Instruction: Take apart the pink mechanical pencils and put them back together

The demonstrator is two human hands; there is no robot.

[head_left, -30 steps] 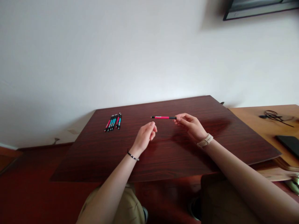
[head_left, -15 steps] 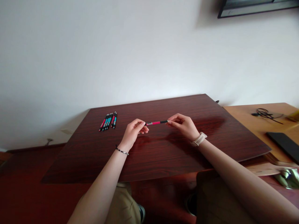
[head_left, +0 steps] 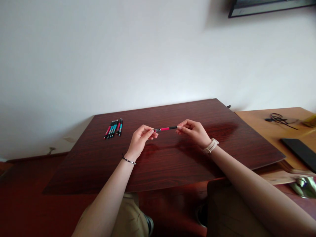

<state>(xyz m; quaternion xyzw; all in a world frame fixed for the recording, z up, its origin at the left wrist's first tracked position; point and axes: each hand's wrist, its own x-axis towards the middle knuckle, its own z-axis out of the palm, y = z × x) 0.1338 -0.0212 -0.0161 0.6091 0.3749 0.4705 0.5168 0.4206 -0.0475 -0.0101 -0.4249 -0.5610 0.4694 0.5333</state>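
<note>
A thin red and black pen [head_left: 165, 128] is held level above the dark red wooden board [head_left: 172, 164]. My left hand [head_left: 140, 140] pinches its left end, and my right hand [head_left: 194, 131] pinches its right end. A thin bracelet circles my left wrist and a pale watch sits on my right wrist. Far to the left on the board lies a row of several pens [head_left: 113, 128], red and teal with black ends, side by side.
A light wooden table [head_left: 266, 123] adjoins the board on the right, with a black cable [head_left: 278, 119] and a flat black object [head_left: 300, 149] on it. A white wall rises behind. The board's front edge hangs over my lap.
My left hand rose from below the pen and took hold of its left end. The pen and my right hand shifted slightly left and nearer.
</note>
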